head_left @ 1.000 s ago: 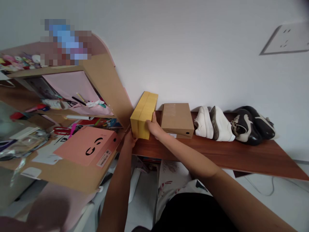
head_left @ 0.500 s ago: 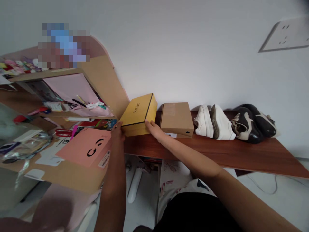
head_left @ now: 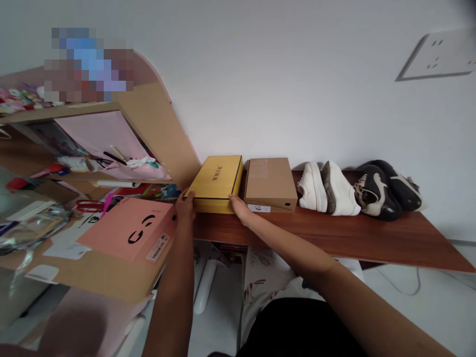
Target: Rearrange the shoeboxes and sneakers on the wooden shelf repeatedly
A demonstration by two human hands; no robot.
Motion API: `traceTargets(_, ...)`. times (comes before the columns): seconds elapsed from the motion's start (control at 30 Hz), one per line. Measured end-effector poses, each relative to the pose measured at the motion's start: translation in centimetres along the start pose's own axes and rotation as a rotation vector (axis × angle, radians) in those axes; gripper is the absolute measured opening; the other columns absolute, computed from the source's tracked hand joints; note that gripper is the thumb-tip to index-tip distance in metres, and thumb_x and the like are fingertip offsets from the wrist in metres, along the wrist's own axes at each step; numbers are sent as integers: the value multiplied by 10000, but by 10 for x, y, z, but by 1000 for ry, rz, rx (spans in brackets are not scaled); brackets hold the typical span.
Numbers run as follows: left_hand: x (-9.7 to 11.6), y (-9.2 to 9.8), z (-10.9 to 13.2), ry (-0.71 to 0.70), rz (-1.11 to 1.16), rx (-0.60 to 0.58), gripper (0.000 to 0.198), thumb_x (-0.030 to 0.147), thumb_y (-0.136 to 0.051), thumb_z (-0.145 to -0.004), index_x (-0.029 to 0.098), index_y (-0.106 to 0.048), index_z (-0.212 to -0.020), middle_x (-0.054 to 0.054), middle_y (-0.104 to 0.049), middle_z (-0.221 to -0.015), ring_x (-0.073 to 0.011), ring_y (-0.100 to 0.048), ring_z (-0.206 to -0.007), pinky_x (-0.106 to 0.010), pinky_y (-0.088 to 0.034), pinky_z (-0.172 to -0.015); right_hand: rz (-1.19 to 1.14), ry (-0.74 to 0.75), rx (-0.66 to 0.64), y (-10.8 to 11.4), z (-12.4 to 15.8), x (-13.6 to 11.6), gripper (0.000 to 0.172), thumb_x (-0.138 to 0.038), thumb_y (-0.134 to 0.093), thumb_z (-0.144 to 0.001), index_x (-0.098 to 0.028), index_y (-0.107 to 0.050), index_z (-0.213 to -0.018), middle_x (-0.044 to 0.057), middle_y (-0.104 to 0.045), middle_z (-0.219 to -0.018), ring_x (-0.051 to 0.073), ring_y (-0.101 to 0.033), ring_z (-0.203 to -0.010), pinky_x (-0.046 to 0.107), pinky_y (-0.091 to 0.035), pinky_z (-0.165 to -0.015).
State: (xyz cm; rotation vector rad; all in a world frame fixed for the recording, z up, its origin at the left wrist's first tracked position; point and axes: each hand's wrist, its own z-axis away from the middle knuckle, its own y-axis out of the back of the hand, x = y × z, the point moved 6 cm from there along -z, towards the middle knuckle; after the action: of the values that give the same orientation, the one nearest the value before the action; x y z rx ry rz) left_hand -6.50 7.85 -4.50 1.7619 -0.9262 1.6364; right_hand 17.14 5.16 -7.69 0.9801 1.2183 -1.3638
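A yellow shoebox [head_left: 215,176] with dark edging and "MMOK" on its lid lies level on the dark red-brown wooden shelf [head_left: 320,233], against the side of the desk unit. My left hand [head_left: 185,204] grips its front left corner, thumb on top. At the front right corner, my right hand [head_left: 240,208] holds the same box, with some fingers hidden. Just to the right sits a brown cardboard shoebox [head_left: 270,178], a narrow gap between the two.
White sneakers [head_left: 329,191] and black-and-cream shoes [head_left: 386,191] stand farther right on the shelf. A pink shoebox [head_left: 128,228] lies on the cluttered desk [head_left: 107,272] at left. The wall [head_left: 282,74] rises behind, with a socket plate [head_left: 435,54].
The yellow shoebox has come down from a tilt to lie level on the shelf, turning straighter beside the brown box. Both hands have stayed on it. The view has shifted slightly.
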Motion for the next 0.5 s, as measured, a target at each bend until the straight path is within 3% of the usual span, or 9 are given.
traceTargets(0.17,-6,-4,2,17,65,-47,447,384,-768,-690,155,-674,-1062,-75,-696,-999,-188,-653,-956,-353,-485,-976,67,-87,33,2,3,4,773,-596,-482,-893,-130,-429,-1507,106,-444,-1556,239,-330,-1494,408,-198,-1237)
traceTargets(0.3,-1,-6,4,-21,-24,-59,418,402,-741,-735,160,-657,-1066,-95,-694,-1061,-220,-643,-1040,-381,-463,-1021,107,-83,17,1,6,-2,812,-615,-482,-896,-92,-407,-1513,144,-426,-1561,242,-330,-1495,400,-202,-1235)
traceTargets(0.4,11,-2,7,-93,-184,30,386,365,-692,-792,147,-624,-1103,-139,-654,-1181,-252,-597,-1169,-393,-403,-1093,117,-34,2,6,16,-9,758,-563,-583,-860,-135,-476,-1476,131,-491,-1519,250,-386,-1466,398,-251,-1221)
traceTargets(0.5,31,0,23,-234,-279,165,391,306,-608,-860,115,-565,-1198,-190,-576,-1305,-266,-518,-1285,-388,-328,-1152,128,53,-26,27,35,-23,693,-484,-685,-799,-182,-563,-1410,107,-564,-1459,259,-475,-1404,420,-296,-1207)
